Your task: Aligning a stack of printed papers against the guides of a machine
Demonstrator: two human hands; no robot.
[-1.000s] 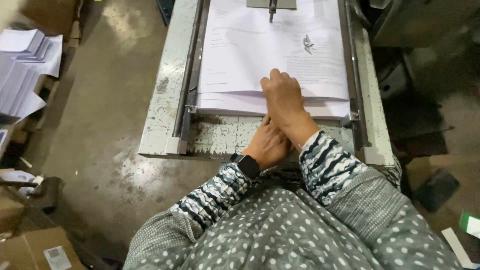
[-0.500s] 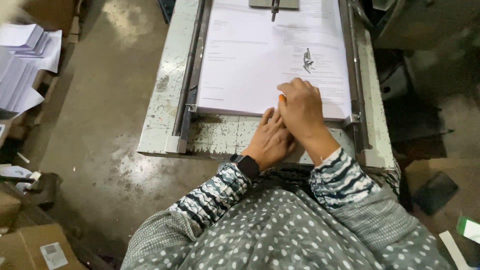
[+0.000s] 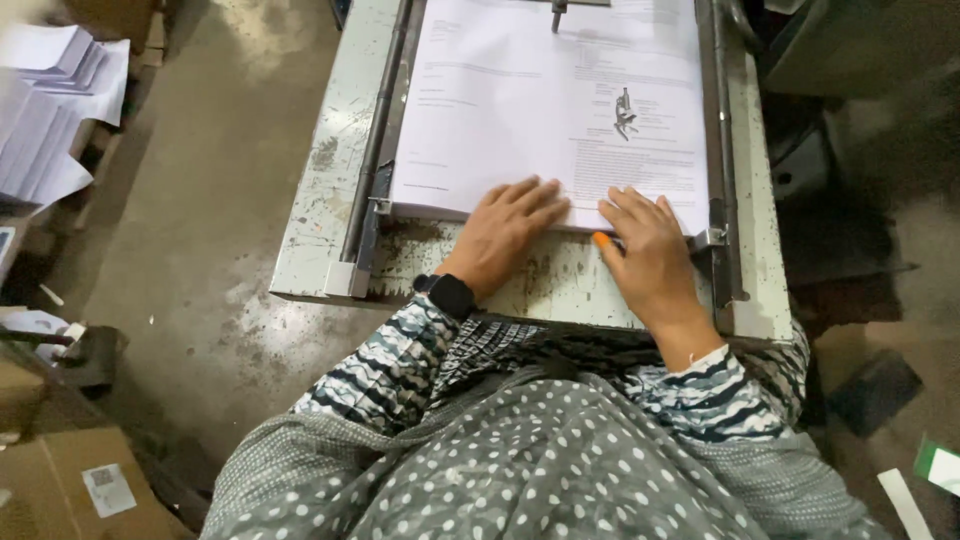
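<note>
A thick stack of printed white sheets point(image 3: 520, 110) lies on a worn pale metal machine table point(image 3: 330, 180), held between two dark side rails. My left hand point(image 3: 505, 235) lies flat with its fingertips on the stack's near edge, a black watch on the wrist. My right hand point(image 3: 645, 255) rests beside it, fingers spread and touching the same edge, with an orange-painted thumbnail. Neither hand grips anything. A dark metal clamp piece point(image 3: 557, 12) sits at the stack's far end.
Piles of white paper point(image 3: 45, 110) lie on the concrete floor at the left. Cardboard boxes point(image 3: 70, 480) stand at the lower left. Dark machine parts point(image 3: 830, 120) crowd the right side, with paper scraps point(image 3: 935, 470) on the floor.
My hands have moved apart: they were close together at the stack's near edge, and now both lie flat side by side on it. The view has shifted closer.
</note>
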